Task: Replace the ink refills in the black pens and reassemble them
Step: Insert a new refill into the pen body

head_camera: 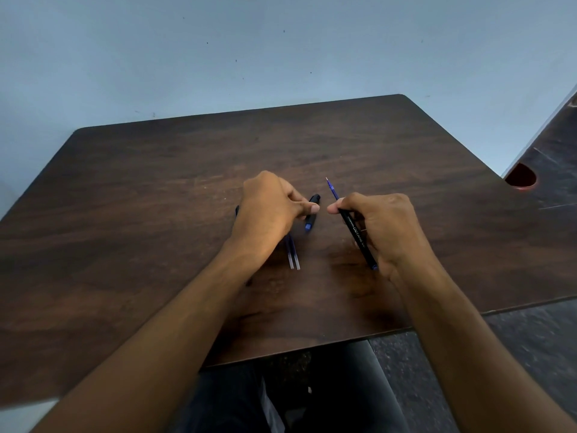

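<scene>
Your right hand (379, 228) holds the black pen barrel (356, 234) above the middle of the table (156, 214), nearer its front edge than its back edge. The fingers are curled round the barrel and the thumb presses it from the left. A blue refill (331, 189) stands out of the barrel's far end, its fine metal point aimed toward the back edge.

Your left hand (268, 210) is just beside it, its fingers closed on a short black cap or tip piece (312, 212) with a blue end. Exactly how the thumb and fingers meet on it cannot be told from here.

Two spare refills (293, 254) lie side by side on the table under your left wrist, pointing toward the front edge. A dark pen (237, 210) shows only as a sliver behind the left hand.

Handling, as a judgement:
- The barrel is light, stiff and smooth; hold it mid-length, as you do now.
- The refill is a thin plastic tube, likely to bend. Take it close to the barrel mouth, never by the point.
- The small piece is easily dropped and likely to roll.

Appearance: matte black barrel, pale lettering along its side, blue end plug.
</scene>
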